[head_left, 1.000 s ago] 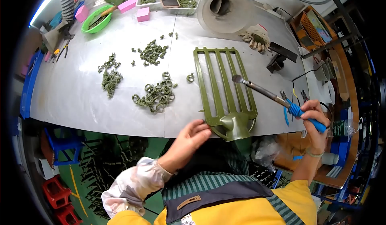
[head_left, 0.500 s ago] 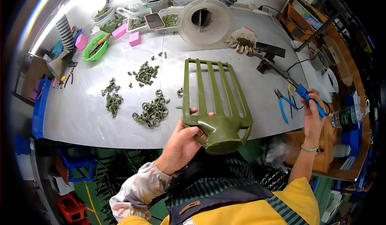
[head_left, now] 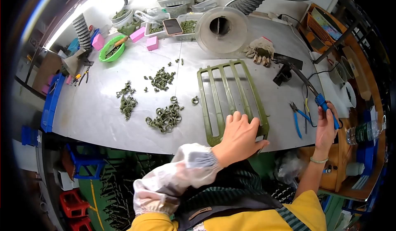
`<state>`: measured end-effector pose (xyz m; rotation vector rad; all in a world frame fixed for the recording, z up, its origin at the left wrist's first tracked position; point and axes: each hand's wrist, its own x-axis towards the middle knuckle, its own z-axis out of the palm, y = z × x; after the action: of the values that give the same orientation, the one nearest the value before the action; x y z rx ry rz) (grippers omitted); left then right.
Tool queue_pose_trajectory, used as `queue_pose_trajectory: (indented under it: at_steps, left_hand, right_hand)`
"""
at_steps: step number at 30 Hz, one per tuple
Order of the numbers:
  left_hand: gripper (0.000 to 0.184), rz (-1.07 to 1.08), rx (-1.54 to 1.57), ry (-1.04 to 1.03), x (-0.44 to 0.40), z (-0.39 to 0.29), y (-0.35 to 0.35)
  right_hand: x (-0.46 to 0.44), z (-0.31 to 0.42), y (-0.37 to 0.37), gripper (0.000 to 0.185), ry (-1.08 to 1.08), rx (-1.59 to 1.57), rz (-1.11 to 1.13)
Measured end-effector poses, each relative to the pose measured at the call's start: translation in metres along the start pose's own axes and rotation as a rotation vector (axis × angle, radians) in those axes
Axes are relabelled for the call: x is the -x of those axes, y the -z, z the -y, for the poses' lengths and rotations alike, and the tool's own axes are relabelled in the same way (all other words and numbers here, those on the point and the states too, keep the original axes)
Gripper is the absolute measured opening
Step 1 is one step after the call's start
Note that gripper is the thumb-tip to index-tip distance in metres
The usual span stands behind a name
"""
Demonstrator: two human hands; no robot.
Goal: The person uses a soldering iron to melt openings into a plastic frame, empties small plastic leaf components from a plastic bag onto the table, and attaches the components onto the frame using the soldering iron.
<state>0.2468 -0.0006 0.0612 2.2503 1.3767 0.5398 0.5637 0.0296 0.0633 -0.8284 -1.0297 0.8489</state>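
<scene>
A green slatted frame [head_left: 223,86] with long bars lies on or just above the metal table, its near end at the front edge. My left hand [head_left: 239,136] is closed over that near end, hiding its neck. In my right hand [head_left: 326,127] is a blue-handled soldering iron [head_left: 320,101], its metal shaft angled up and left to a dark flat plate [head_left: 288,61]. Blue-handled pliers [head_left: 298,121] lie between the frame and my right hand. Small green rings [head_left: 166,117] are heaped left of the frame, and one loose ring [head_left: 195,100] sits beside it.
More small green pieces [head_left: 162,79] lie on the metal table [head_left: 95,103]. At the back are a green bowl [head_left: 117,54], pink blocks [head_left: 152,43], a phone [head_left: 172,26], a round translucent hood [head_left: 237,33] and gloves [head_left: 260,50]. A bottle [head_left: 361,132] stands at the right.
The frame has been turned over and lowered toward the table, its neck now under my left hand. That hand has moved right and over the top. My right hand still holds the soldering iron.
</scene>
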Motion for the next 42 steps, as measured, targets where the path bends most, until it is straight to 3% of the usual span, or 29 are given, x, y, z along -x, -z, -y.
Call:
queue_pose_trajectory:
  at_steps: [5,8,10,11,13,17,22,26,32,36,39,40,42]
  left_hand:
    - [0.043,-0.011,-0.009,-0.026,-0.018,0.016,-0.049]
    - [0.035,-0.071,0.225,-0.102,-0.022,0.038,-0.031]
    - [0.027,-0.209,0.117,-0.114,-0.039,0.091,-0.007]
    - [0.022,-0.122,0.096,0.134,-0.052,0.116,0.016]
    - [0.009,-0.446,-0.098,0.136,-0.076,0.204,0.027]
    - [0.02,-0.565,-0.258,0.354,-0.106,0.3,0.051]
    - [0.01,-0.524,-0.38,0.494,-0.124,0.314,0.045]
    - [0.009,-0.337,-0.57,0.263,-0.122,0.304,0.05]
    - [0.013,-0.39,-0.659,0.189,-0.112,0.3,0.049]
    - [0.016,-0.389,-0.542,0.282,-0.111,0.309,0.058]
    - [0.017,-0.555,-0.273,0.28,-0.1,0.308,0.06]
    - [0.017,-0.514,-0.169,0.282,-0.088,0.287,0.071]
    - [0.017,-0.397,0.424,0.432,-0.058,0.251,0.083]
  right_hand:
    - [0.002,-0.003,0.003,0.022,-0.005,0.018,0.023]
    - [0.001,-0.005,0.0,0.021,-0.01,0.03,0.04]
    - [0.001,-0.006,-0.003,0.021,-0.018,0.03,0.042]
    - [0.002,-0.007,-0.006,0.021,-0.023,0.028,0.044]
    - [0.004,-0.009,-0.008,0.02,-0.03,0.031,0.042]
    - [0.005,-0.011,-0.012,0.02,-0.038,0.051,0.038]
    - [0.006,-0.004,-0.022,0.02,-0.06,0.056,0.061]
    - [0.007,-0.007,-0.029,0.02,-0.074,0.065,0.06]
    - [0.009,-0.006,-0.047,0.018,-0.12,0.086,0.089]
    - [0.012,-0.008,-0.053,0.018,-0.139,0.096,0.134]
    - [0.016,-0.006,-0.058,0.017,-0.152,0.093,0.182]
    - [0.017,-0.005,-0.058,0.017,-0.162,0.103,0.197]
    - [0.019,-0.003,-0.059,0.016,-0.184,0.12,0.227]
